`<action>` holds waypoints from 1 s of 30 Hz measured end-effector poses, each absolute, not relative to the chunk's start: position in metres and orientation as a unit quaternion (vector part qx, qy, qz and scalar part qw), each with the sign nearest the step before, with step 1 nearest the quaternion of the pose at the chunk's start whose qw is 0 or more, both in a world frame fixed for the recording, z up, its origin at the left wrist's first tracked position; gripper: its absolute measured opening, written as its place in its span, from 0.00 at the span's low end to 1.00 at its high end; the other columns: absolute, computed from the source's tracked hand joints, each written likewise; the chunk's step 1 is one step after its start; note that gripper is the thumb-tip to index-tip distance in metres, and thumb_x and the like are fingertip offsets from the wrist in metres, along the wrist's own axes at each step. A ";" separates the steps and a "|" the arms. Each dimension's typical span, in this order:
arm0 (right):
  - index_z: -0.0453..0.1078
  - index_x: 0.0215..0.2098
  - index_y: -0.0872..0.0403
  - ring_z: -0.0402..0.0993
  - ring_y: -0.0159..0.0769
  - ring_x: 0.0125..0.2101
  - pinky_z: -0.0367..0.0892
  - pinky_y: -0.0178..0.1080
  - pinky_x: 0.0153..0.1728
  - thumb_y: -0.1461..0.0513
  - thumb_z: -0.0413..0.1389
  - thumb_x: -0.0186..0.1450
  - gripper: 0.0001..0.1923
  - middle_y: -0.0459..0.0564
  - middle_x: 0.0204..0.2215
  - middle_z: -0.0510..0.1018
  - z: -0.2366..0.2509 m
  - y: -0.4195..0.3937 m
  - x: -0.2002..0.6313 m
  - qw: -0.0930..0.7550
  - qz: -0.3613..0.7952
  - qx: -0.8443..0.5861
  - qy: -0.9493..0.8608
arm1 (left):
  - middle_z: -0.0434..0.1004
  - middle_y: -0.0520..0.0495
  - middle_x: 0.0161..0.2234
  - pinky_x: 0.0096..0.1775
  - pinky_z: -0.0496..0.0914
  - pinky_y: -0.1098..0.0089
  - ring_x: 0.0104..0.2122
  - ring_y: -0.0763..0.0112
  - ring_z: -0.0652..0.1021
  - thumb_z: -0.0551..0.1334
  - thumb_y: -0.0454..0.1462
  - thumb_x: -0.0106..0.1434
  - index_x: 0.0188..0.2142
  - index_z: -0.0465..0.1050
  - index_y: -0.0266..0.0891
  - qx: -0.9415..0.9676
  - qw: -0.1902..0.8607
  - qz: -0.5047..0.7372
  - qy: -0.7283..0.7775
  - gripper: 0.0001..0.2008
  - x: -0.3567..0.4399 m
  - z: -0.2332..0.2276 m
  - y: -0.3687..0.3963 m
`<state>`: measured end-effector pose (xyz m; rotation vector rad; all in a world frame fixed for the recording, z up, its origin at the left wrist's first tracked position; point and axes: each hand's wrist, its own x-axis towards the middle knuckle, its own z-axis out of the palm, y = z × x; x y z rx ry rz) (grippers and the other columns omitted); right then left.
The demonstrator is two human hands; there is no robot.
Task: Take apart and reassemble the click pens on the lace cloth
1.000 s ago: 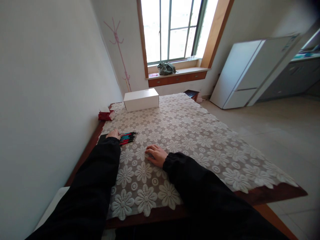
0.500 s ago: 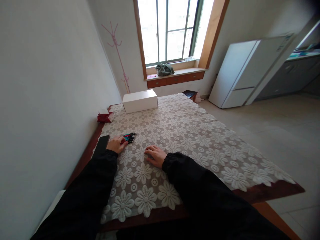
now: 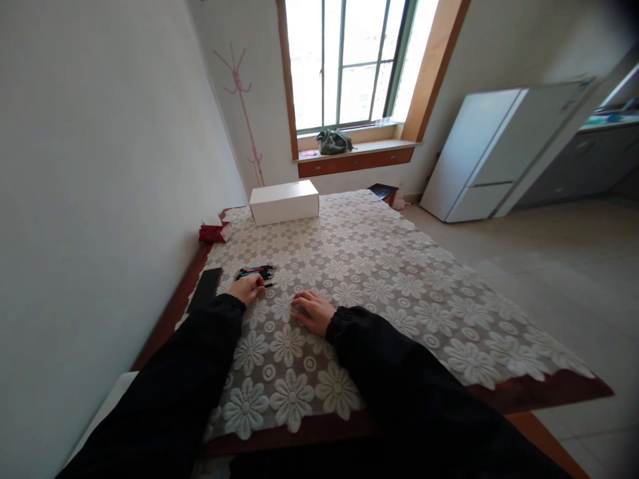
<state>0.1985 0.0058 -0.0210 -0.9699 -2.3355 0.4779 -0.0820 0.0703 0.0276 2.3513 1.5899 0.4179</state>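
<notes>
- You sit at a dark wooden table [image 3: 549,392] covered by a lace tablecloth [image 3: 379,279] with a white flower pattern; a plain white wall [image 3: 100,166] runs along its left edge.
- At the far end of the cloth stands a white box [image 3: 283,201], with a red tissue pack [image 3: 213,233] near the wall just this side of it.
- Beyond the table you see a window [image 3: 344,60] with a grey-green bag [image 3: 333,141] on its sill, a pink coat stand [image 3: 244,113] in the corner, and a white fridge [image 3: 489,150] on the tiled floor to the right.
- A flat black case [image 3: 206,288] lies by the table's left edge.
- Your left hand [image 3: 245,289] is curled closed around one black pen [image 3: 268,285], whose tip sticks out to the right past the fingers.
- The remaining pens [image 3: 255,271] lie bunched on the cloth just beyond that hand, apart from it.
- Your right hand [image 3: 313,311] rests palm down on the cloth, fingers loosely spread, holding nothing, near the left hand.
</notes>
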 end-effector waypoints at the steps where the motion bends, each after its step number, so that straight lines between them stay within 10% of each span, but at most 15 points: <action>1: 0.72 0.50 0.50 0.69 0.44 0.53 0.65 0.48 0.55 0.60 0.59 0.65 0.14 0.53 0.52 0.75 -0.020 0.005 0.198 0.285 0.178 -0.369 -0.867 | 0.78 0.48 0.33 0.37 0.71 0.67 0.32 0.66 0.78 0.60 0.38 0.62 0.38 0.73 0.40 0.807 0.162 0.176 0.539 0.07 -0.077 0.028 0.068; 11: 0.66 0.54 0.51 0.76 0.35 0.34 0.67 0.37 0.37 0.57 0.50 0.72 0.14 0.46 0.34 0.79 -0.009 0.007 0.202 0.336 0.275 -0.425 -0.794 | 0.77 0.48 0.33 0.34 0.78 0.66 0.32 0.68 0.80 0.65 0.52 0.60 0.39 0.65 0.39 0.632 0.535 0.396 0.397 0.20 0.008 0.032 0.018; 23: 0.72 0.43 0.48 0.76 0.37 0.30 0.55 0.36 0.28 0.52 0.45 0.74 0.16 0.49 0.32 0.82 -0.001 0.007 0.228 0.090 0.101 -0.422 -0.896 | 0.79 0.47 0.36 0.36 0.69 0.69 0.35 0.66 0.78 0.57 0.43 0.68 0.39 0.74 0.42 0.884 0.121 0.162 0.422 0.10 0.006 0.019 -0.002; 30: 0.70 0.36 0.52 0.75 0.33 0.28 0.56 0.36 0.30 0.55 0.47 0.74 0.15 0.48 0.29 0.80 -0.015 0.002 0.226 0.163 0.072 -0.352 -0.919 | 0.77 0.47 0.31 0.34 0.67 0.69 0.33 0.67 0.77 0.47 0.43 0.73 0.31 0.72 0.40 0.882 0.108 0.094 0.449 0.20 0.009 0.023 -0.015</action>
